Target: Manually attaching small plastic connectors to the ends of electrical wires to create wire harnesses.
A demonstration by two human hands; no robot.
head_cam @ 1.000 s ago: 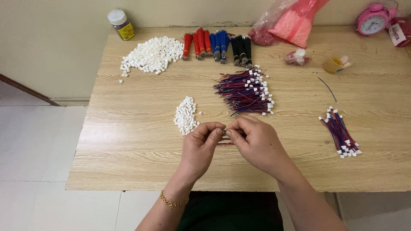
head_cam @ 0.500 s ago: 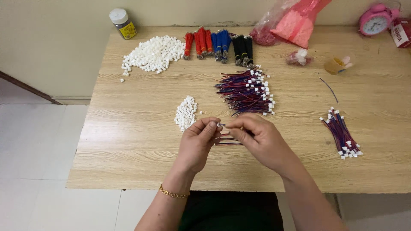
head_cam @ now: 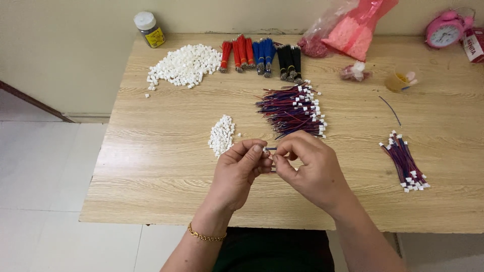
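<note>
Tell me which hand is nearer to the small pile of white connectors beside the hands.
Left. The left hand sits just below and right of the small white pile; the right hand is farther right, beyond the left.

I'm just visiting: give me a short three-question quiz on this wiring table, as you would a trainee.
1. True or false: both hands meet over one thin wire.
2. Which pile lies nearest the left hand? A small white connector pile; B red wire bundles; C pink clock.
3. On which side of the right hand is the small finished bundle?

Key: 1 true; 2 A; 3 its right.
</note>
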